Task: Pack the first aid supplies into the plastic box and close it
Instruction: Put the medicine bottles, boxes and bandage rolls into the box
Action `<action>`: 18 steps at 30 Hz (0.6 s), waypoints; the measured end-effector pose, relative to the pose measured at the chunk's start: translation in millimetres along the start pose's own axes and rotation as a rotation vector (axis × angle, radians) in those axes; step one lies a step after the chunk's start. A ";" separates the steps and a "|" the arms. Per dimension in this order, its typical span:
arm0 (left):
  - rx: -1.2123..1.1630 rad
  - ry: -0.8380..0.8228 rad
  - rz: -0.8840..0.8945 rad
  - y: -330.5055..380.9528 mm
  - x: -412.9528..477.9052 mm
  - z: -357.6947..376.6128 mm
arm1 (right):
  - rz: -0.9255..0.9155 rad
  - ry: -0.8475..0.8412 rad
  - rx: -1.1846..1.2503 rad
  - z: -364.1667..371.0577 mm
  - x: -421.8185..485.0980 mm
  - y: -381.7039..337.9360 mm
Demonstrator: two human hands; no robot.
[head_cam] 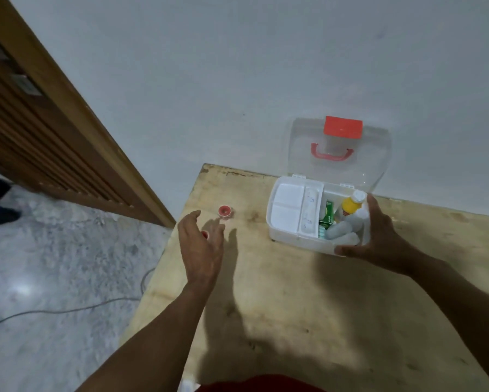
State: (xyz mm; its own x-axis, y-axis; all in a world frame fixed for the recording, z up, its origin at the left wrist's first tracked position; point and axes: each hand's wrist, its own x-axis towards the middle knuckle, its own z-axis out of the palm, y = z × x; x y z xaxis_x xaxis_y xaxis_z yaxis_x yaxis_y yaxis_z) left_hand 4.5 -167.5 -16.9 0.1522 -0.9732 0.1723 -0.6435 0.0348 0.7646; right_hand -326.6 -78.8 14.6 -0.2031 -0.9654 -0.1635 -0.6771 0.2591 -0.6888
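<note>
A clear plastic box [280,230] stands open on the wooden table [280,306], its lid [342,154] with red latch and red handle leaning against the wall. A white divided tray [290,206] fills its left side; a yellow bottle [350,206], a green carton [328,213] and white bottles [343,230] lie in its right side. My right hand [379,233] grips the box's near right corner. My left hand [200,244] hovers open over a small red roll [205,235], partly hidden by its fingers. A second red tape roll [225,211] lies just beyond.
The table's left edge drops to a grey speckled floor [53,264] with a cable [67,309] across it. A wooden slatted door frame [67,123] stands at the left. A plain wall [237,66] backs the table.
</note>
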 end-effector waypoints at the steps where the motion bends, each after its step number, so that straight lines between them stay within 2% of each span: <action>1: 0.029 -0.022 -0.026 -6.7 2.6 -1.8 | 0.012 -0.014 -0.008 -0.3 -0.8 -1.9; 5: -0.005 -0.164 -0.093 -21.6 12.9 1.7 | -0.012 -0.055 0.007 -1.3 -2.6 -7.8; 9: -0.003 -0.279 -0.048 -30.4 21.8 21.0 | -0.010 -0.068 0.019 -0.5 0.2 -1.8; 13: 0.099 -0.266 0.082 -32.2 31.4 41.2 | -0.105 -0.063 0.087 -4.4 3.8 -0.3; 18: 0.093 -0.298 0.124 -16.1 45.6 55.9 | -0.037 -0.092 0.163 -1.3 11.7 17.8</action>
State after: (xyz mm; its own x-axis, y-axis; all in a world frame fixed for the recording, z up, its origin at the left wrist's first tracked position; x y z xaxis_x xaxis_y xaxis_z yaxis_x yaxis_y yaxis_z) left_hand -20.2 -225.1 -56.0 -0.1486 -0.9870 0.0605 -0.7110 0.1492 0.6872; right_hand -341.9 -85.4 1.4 -0.1100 -0.9747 -0.1945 -0.5576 0.2225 -0.7997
